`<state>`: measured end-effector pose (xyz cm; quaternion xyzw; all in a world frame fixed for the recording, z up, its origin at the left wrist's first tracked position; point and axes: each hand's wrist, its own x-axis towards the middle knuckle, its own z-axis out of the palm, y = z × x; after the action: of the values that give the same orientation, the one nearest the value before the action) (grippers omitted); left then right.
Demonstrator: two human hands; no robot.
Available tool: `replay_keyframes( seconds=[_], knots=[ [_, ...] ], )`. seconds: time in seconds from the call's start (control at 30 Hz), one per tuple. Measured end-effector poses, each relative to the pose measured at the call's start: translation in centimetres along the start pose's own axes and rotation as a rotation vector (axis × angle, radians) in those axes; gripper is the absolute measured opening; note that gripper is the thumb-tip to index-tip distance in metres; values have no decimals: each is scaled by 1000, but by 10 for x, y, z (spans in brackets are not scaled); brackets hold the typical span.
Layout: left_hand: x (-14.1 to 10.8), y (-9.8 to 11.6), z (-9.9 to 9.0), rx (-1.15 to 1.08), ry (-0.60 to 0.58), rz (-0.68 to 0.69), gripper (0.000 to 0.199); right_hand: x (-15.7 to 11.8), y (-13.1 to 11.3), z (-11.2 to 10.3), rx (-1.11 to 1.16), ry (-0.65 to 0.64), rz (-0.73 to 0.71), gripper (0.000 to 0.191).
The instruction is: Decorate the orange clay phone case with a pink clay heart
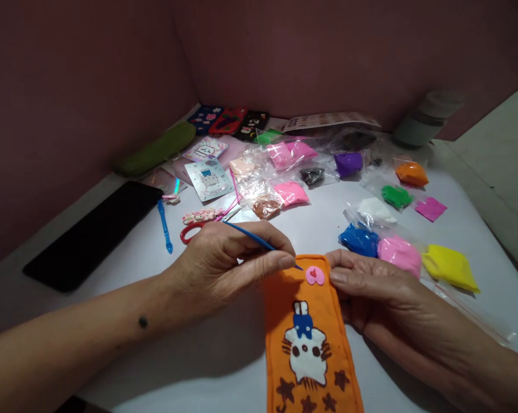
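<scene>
My left hand (218, 264) pinches a thin blue pointed modelling tool (250, 236), its tip just left of a pink heart (310, 279) with a small red piece on it. The heart sits near the far end of a long orange clay-covered panel (278, 327). My right hand (383, 287) grips this panel by its right edge, thumb on top. Upside down to me on the panel is a white cat figure (308, 364) in blue clothing, with brown stars (287, 389) nearer to me. The panel's near end is cut off by the frame.
Several bags of coloured clay, including a blue one (357, 240) and a yellow one (450, 267), lie beyond my hands. Red-handled scissors (192, 232), another blue tool (164, 226) and a black flat slab (97, 235) are left. A bottle (426, 120) stands back right.
</scene>
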<state>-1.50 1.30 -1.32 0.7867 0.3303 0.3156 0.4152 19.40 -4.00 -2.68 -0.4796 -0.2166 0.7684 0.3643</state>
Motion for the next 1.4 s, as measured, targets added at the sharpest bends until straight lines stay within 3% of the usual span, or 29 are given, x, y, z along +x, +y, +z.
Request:
replay_keyframes(
  seconds=[0.43,0.6,1.03,1.3,1.4],
  knots=[
    [-8,-1,8,173,34,337,7,1,3,-5,-36,-12,-7,15],
    [-10,-1,8,233,-54,268,14,2,3,-5,-30,-22,-16,11],
    [-16,1,10,353,-66,293,15,1,1,-2,23,-61,11,14],
    [-13,6,-2,370,99,241,18,2,2,-3,-1,-37,-23,10],
    [-9,8,-11,409,104,157,15,1,3,-3,-2,-9,-14,9]
  ],
)
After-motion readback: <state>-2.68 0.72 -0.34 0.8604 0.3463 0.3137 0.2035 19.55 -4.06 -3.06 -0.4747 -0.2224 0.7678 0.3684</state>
